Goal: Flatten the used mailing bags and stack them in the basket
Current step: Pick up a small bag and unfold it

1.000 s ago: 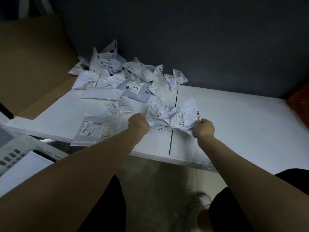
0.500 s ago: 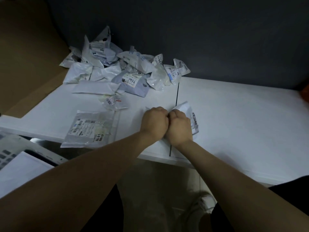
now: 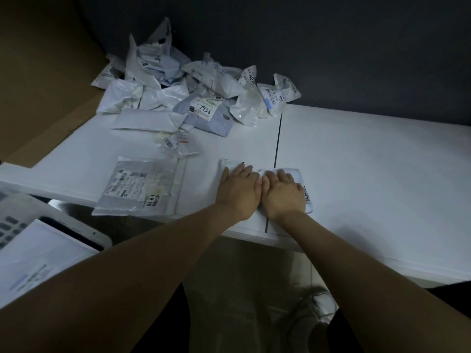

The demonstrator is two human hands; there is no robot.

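Both palms down — left hand (image 3: pixel 239 189) and right hand (image 3: pixel 283 193) side by side, fingers straight, pressing a white mailing bag (image 3: pixel 302 179) flat at the desk (image 3: pixel 369 179) front edge. Crumpled bags (image 3: pixel 193 95) heaped behind — basket (image 3: pixel 76 228) lower left.

The table (image 3: pixel 356 159) was smooth, matt white board; the heaped mailing bags (image 3: pixel 216 82) were crinkled, glossy plastic with paper labels; the cardboard (image 3: pixel 38 72) was dull brown; the basket (image 3: pixel 81 229) looked smooth white plastic.
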